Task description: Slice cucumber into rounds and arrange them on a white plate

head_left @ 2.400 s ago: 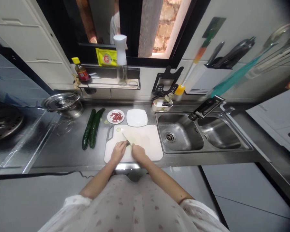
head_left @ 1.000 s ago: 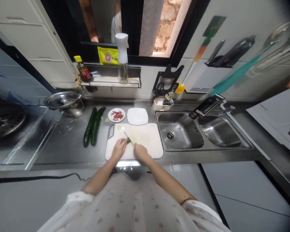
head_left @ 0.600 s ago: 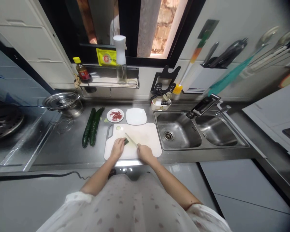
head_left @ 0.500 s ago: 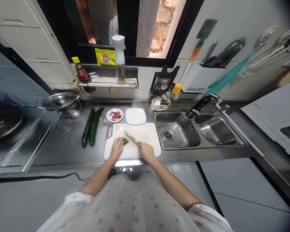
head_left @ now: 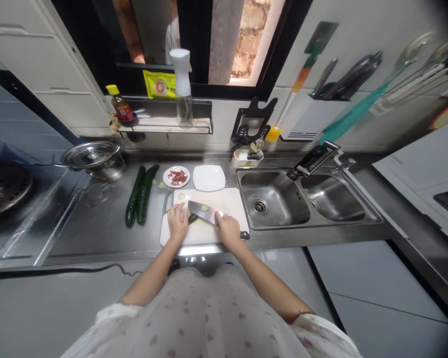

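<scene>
My right hand (head_left: 229, 231) is closed round the black handle of a kitchen knife (head_left: 209, 214). Its broad blade lies tilted over the white cutting board (head_left: 224, 201), with a round cucumber slice (head_left: 205, 207) on its face. Partly hidden under the blade is a short dark green cucumber piece (head_left: 192, 218). Just left of the blade's tip is my left hand (head_left: 178, 223), its fingers stretched forward and apart, with nothing visible in them. Another pale cucumber slice (head_left: 181, 197) lies near the board's top left corner, just beyond those fingertips.
Left of the board lie two whole cucumbers (head_left: 140, 196). Behind it stand a small plate of chopped red bits (head_left: 176, 177) and a white square plate (head_left: 209, 178). A double sink (head_left: 276, 199) is to the right, a lidded steel pot (head_left: 95, 159) to the left.
The knife has turned so its blade face shows, with a cucumber slice now visible on it. My left hand has shifted slightly, its fingers moving forward off the cucumber piece.
</scene>
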